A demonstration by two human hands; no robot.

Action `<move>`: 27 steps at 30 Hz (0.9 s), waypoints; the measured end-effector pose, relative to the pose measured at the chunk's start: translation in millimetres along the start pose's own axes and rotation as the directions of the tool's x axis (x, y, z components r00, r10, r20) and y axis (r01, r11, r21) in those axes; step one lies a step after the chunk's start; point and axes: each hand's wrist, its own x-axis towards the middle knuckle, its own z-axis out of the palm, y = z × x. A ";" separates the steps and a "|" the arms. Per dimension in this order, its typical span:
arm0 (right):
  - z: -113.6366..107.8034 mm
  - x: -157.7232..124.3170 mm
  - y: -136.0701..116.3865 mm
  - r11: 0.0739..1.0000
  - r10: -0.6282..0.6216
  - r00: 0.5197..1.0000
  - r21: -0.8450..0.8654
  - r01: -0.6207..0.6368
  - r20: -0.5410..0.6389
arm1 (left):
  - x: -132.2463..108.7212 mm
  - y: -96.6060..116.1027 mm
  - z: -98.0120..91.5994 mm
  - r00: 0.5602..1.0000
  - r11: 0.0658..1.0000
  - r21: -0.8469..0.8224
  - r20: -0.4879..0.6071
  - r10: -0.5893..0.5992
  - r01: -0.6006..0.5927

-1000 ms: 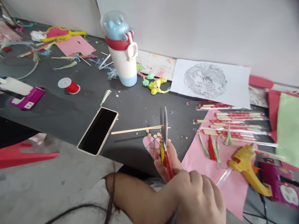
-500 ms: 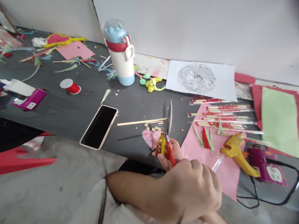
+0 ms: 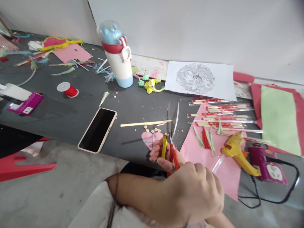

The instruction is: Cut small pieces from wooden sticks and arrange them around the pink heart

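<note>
A pair of red-handled scissors [image 3: 175, 157] points away from me, blades spread apart over the end of a thin wooden stick [image 3: 144, 123]. My right hand [image 3: 163, 155], palm partly up, is around the handles, some fingertips stretched out to the left. A narrow yellow piece [image 3: 164, 146] sits by those fingers; I cannot tell what it is. My left arm crosses in front, and my left hand [image 3: 199, 190] is curled closed above my right forearm, its fingertips hidden. Just beyond the right fingers lies a pink heart [image 3: 146, 136] with dark lines, small flower-shaped beads [image 3: 154, 130] along its top.
A phone [image 3: 97, 129], a red thread spool [image 3: 68, 90] and a tall bottle [image 3: 116, 57] stand or lie left. At right are wrapped chopsticks [image 3: 228, 108], pink paper [image 3: 228, 180], a yellow glue gun [image 3: 239, 153] and a purple power strip [image 3: 268, 164] with a black cable.
The scissor blades have spread wider, and my right fingers have stretched out a little to the left. My left hand keeps its closed shape. The view has shifted slightly.
</note>
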 end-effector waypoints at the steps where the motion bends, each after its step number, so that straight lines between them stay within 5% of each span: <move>1: 0.7 0.5 -2.5 0.999 0.019 1.000 0.025 -0.020 0.016 | -1.3 -4.3 -8.2 1.000 1.000 0.006 -0.003 0.013 -0.013; 7: 5.3 3.8 -16.4 0.981 0.133 0.991 0.135 -0.136 0.029 | 2.1 -7.7 -13.7 0.995 0.997 0.056 -0.091 -0.041 0.046; 21: 0.1 6.4 -23.2 0.970 0.240 0.963 0.021 -0.244 0.121 | -3.9 -13.4 -18.6 0.990 0.994 0.041 -0.100 -0.100 0.104; 27: 12.2 1.1 -12.0 0.979 0.205 0.975 0.030 -0.203 -0.085 | -2.6 -17.4 -14.2 0.987 0.995 0.013 -0.130 -0.095 0.098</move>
